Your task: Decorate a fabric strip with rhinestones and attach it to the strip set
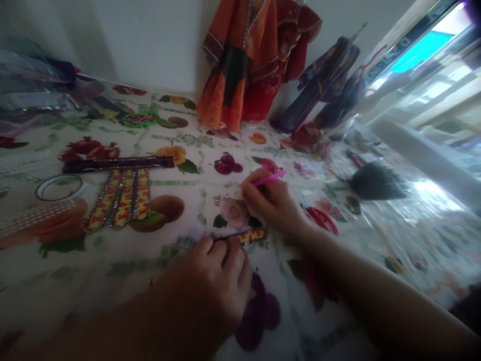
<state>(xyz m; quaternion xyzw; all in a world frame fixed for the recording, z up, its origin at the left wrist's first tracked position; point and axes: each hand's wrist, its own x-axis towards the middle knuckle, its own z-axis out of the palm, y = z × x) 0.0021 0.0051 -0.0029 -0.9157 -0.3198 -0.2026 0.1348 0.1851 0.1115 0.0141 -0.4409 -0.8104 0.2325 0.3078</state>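
Note:
My right hand (pixel 276 203) is closed on a pink pen-like stick (pixel 271 177), its lower tip pointing down toward the tablecloth. Beside that tip lies a small cluster of shiny bits (pixel 217 200). Below, my left hand (pixel 221 276) bends its fingers over a narrow yellow-and-red patterned strip (pixel 252 236) with a dark edge; the strip's right end sticks out past the fingers. Whether the fingers pinch the strip or press it to the table is hidden. Several matching strips (pixel 126 198) with sparkling edges hang from a dark band (pixel 118 164) lying on the left.
A roll of tape (pixel 60 188) and rows of white beads (pixel 35 219) lie at left. Farther back is a green-rimmed dish (pixel 141 119) of small pieces. Red-handled scissors (pixel 323 220) rest by my right forearm. Small garments (pixel 240 65) stand against the wall; clear plastic (pixel 409 240) covers the right.

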